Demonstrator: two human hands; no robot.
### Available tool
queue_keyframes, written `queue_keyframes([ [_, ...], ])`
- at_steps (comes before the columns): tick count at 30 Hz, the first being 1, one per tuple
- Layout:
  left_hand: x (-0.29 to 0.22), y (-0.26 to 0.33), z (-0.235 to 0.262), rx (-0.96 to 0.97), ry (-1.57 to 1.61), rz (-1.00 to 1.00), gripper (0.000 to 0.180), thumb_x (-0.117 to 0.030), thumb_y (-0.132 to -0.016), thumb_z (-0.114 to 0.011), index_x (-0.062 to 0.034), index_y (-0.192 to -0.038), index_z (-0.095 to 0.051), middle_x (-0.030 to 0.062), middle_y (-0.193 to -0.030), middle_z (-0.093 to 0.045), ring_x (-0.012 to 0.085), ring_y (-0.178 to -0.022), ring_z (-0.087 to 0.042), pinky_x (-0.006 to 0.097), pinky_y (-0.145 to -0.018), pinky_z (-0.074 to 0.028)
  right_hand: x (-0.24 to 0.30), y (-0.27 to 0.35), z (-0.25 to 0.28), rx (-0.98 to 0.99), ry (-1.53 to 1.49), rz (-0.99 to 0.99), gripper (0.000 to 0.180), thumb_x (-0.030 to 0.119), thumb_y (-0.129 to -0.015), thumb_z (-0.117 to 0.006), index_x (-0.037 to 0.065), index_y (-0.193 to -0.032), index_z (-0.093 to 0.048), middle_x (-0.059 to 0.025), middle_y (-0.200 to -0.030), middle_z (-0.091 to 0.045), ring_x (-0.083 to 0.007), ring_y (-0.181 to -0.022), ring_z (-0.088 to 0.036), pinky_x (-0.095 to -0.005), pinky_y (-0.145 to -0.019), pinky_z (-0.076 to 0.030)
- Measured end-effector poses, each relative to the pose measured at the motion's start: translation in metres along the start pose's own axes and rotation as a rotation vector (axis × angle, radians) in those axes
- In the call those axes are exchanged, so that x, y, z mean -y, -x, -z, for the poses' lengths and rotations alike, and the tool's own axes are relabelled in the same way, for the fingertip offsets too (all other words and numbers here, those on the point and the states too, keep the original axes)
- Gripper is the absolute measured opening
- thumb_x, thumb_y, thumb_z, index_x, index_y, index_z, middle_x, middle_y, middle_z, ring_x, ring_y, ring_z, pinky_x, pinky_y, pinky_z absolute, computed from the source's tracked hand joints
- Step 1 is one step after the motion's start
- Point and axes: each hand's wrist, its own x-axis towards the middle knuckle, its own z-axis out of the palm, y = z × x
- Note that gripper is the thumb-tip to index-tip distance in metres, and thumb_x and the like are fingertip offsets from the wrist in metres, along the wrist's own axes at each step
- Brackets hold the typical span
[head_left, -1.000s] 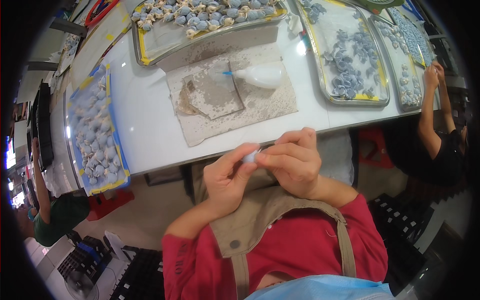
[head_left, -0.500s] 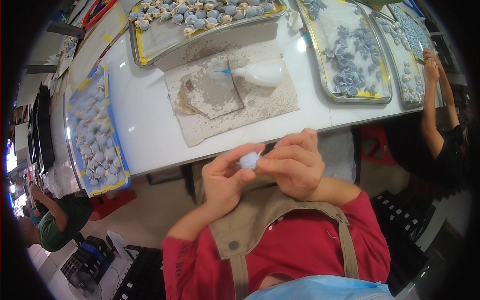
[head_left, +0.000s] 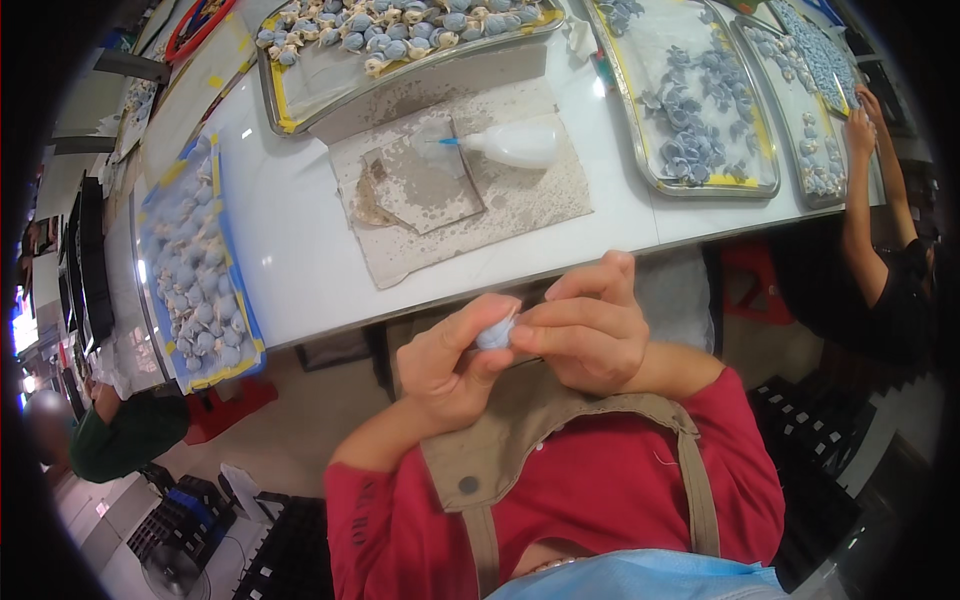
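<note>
A small rounded pale blue piece [head_left: 495,336] is held up in front of me, just off the table's near edge. My left hand [head_left: 445,360] pinches it between thumb and fingers. From the other side my right hand [head_left: 590,335] is closed, thumb and index fingertips pressed to the piece. Those fingertips hide part of it. Beyond my hands, a white squeeze bottle [head_left: 520,146] with a blue needle tip lies on its side on stained cardboard [head_left: 540,205].
At the back, a metal tray [head_left: 290,125] holds many blue-and-cream pieces. A blue-edged tray [head_left: 255,335] of similar pieces stands left. On the right are a tray [head_left: 720,190] of loose blue-grey petal-like parts and a narrower tray [head_left: 826,200]. Co-workers sit at both sides; red stools [head_left: 230,408] stand below.
Both hands still hold the piece, which has been turned and now shows a smoother rounded side. My left hand has shifted slightly left. The left co-worker has moved.
</note>
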Motion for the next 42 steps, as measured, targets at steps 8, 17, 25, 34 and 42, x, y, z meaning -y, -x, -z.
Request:
queue_keyframes([
  [8, 0.004, -0.003, -0.001, -0.025, -0.003, -0.186, 0.035, -0.021, -0.088, -0.06, 0.0061, -0.11, -0.055, 0.0198, -0.102, -0.062, 0.0238, -0.091, -0.061, 0.032, -0.08, -0.049, -0.002, -0.001, 0.002, -0.031, 0.023, 0.058, 0.028, 0.014, -0.052, -0.066, 0.018, -0.08, -0.069, 0.0083, -0.081, -0.064, -0.0125, -0.074, -0.05, -0.0304, -0.067, -0.026],
  [17, 0.013, 0.0, 0.0, -0.07, -0.058, -0.144, 0.033, -0.015, -0.085, -0.064, 0.0008, -0.113, -0.057, 0.0146, -0.104, -0.064, 0.0141, -0.082, -0.063, 0.022, -0.068, -0.05, -0.003, -0.003, -0.006, 0.036, -0.027, -0.01, 0.027, 0.011, -0.054, -0.068, 0.018, -0.08, -0.068, 0.0087, -0.082, -0.064, -0.0136, -0.079, -0.052, -0.0297, -0.07, -0.028],
  [25, 0.02, -0.003, -0.002, -0.11, -0.046, -0.162, 0.031, -0.013, -0.082, -0.067, 0.0012, -0.109, -0.06, 0.0136, -0.097, -0.066, 0.0138, -0.077, -0.064, 0.022, -0.065, -0.05, -0.008, -0.001, -0.009, 0.076, -0.072, -0.036, 0.025, 0.009, -0.054, -0.07, 0.018, -0.077, -0.067, 0.0079, -0.081, -0.065, -0.0163, -0.081, -0.052, -0.0295, -0.074, -0.029],
  [34, 0.014, -0.007, 0.005, -0.11, -0.147, -0.196, 0.037, -0.014, -0.076, -0.072, 0.0031, -0.107, -0.06, 0.0132, -0.096, -0.066, 0.0168, -0.081, -0.064, 0.026, -0.07, -0.051, -0.017, 0.003, -0.027, 0.049, -0.633, -0.304, 0.032, 0.002, -0.068, -0.072, 0.008, -0.098, -0.063, -0.0046, -0.089, -0.06, -0.0215, -0.085, -0.053, -0.0297, -0.075, -0.042],
  [42, 0.026, -0.001, 0.092, -0.664, -0.65, -0.115, 0.022, -0.009, -0.087, -0.059, 0.0021, -0.106, -0.06, 0.0083, -0.087, -0.066, 0.0128, -0.077, -0.064, 0.024, -0.066, -0.051, -0.026, 0.007, -0.025, 0.145, -0.539, -0.433, 0.022, -0.003, -0.074, -0.065, 0.001, -0.095, -0.061, -0.0099, -0.089, -0.059, -0.0214, -0.086, -0.055, -0.0288, -0.078, -0.043],
])
